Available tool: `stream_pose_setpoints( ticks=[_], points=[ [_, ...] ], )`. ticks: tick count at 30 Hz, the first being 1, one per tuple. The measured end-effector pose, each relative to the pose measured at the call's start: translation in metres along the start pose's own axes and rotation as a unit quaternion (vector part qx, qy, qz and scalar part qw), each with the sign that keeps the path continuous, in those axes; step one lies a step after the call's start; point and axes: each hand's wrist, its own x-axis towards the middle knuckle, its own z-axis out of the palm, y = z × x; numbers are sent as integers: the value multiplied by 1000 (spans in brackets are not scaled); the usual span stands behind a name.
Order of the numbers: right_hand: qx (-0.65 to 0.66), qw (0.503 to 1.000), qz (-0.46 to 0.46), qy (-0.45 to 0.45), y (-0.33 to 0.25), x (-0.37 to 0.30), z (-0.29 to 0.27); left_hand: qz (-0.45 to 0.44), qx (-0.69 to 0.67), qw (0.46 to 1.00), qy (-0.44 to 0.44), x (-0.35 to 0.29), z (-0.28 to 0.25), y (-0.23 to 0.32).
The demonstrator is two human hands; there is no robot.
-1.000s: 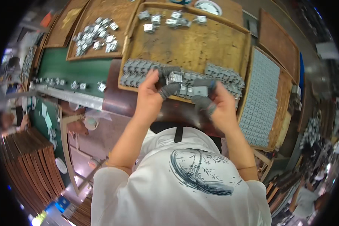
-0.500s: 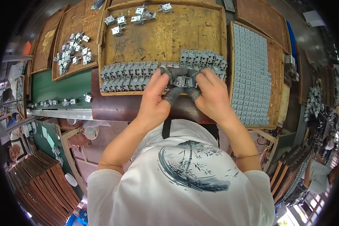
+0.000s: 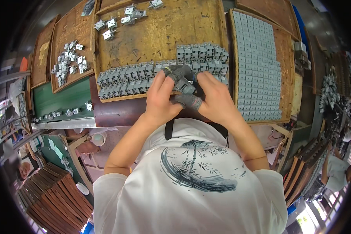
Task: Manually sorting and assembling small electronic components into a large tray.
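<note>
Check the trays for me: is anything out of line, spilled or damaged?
Nothing stands out. The grey parts on the middle wooden tray sit in neat rows, and the right tray is an even grid. Loose metal pieces lie heaped on the left tray, all inside it. The left hand and right hand hold one grey part.

The small grey part (image 3: 184, 86) is mostly hidden between the left hand (image 3: 162, 97) and right hand (image 3: 214, 95); its shape cannot be told. Top tray (image 3: 117, 4) is cut off by the rim

Workshop: wooden trays (image 3: 160, 35) of small grey metal parts (image 3: 257, 62), stacked boards (image 3: 54, 199).
</note>
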Motion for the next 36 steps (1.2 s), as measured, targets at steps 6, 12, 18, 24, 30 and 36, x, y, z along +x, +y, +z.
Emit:
stream_pose_setpoints(
  ticks=[6, 12, 18, 24, 30, 36],
  points=[
    [-24, 998, -46, 29, 11, -15, -8, 12, -17, 1000, -23, 16, 0, 6],
    [-3, 999, 19, 26, 15, -19, -14, -147, -108, 973, -144, 24, -4, 11],
    [19, 996, 82, 9, 20, -17, -20, -288, -329, 886, -156, 27, -1, 4],
    [-7, 999, 21, -24, 26, -11, -27, -240, -292, 913, -154, 22, 9, 0],
    [-86, 995, 44, 32, 30, -10, 0, -167, -109, 970, -141, 24, 21, 15],
    [-19, 995, 98, 4, 23, -5, 2, -47, 14, 996, -80, 26, 28, -5]
  ],
)
